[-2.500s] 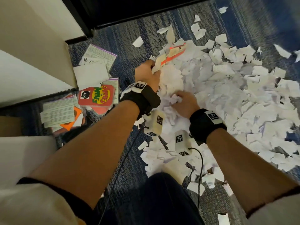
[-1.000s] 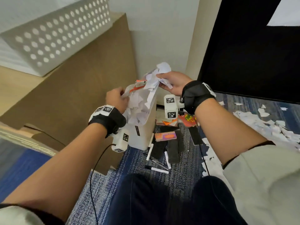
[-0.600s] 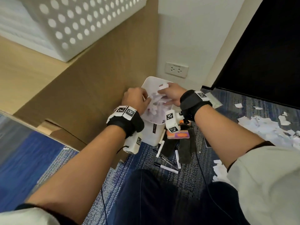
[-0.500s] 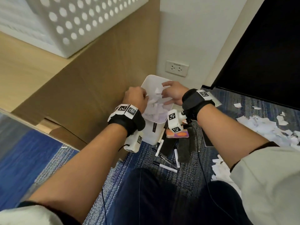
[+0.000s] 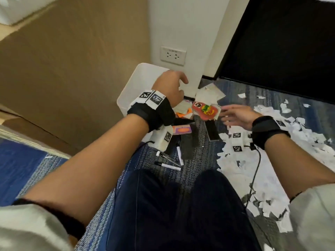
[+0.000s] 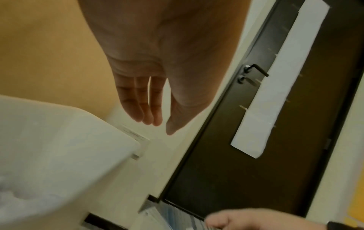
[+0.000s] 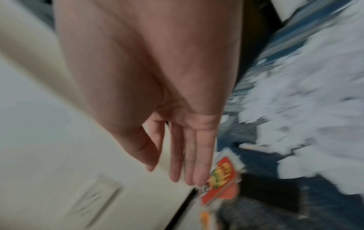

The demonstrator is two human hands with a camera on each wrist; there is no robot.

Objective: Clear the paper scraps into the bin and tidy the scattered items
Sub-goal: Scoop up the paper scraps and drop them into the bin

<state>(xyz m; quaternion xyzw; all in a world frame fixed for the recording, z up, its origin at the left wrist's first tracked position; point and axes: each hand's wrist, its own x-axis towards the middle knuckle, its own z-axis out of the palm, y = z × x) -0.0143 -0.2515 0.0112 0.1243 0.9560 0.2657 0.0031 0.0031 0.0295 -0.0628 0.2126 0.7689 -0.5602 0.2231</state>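
A white bin (image 5: pixel 134 84) stands on the carpet against the brown cabinet; its rim (image 6: pixel 78 133) fills the lower left of the left wrist view. My left hand (image 5: pixel 172 87) hovers over the bin's right side, fingers (image 6: pixel 141 109) relaxed and empty. My right hand (image 5: pixel 233 115) is out to the right above the floor, fingers (image 7: pixel 189 163) straight and empty. A big heap of white paper scraps (image 5: pixel 297 134) covers the carpet on the right, blurred scraps (image 7: pixel 307 96) also showing in the right wrist view. A red card with a colourful print (image 5: pixel 205 110) lies by the bin.
Leaflets (image 5: pixel 208 93), an orange-and-purple card (image 5: pixel 182 129), black strips (image 5: pixel 188 145) and pens (image 5: pixel 168 164) lie between bin and knees. A wall socket (image 5: pixel 173 55) is behind the bin, a dark door (image 5: pixel 281 42) to the right, the cabinet side (image 5: pixel 72 60) on the left.
Both hands carried an armful of scraps to the bin and let it drop inside. They have now come away empty, the right hand swinging out to the right.
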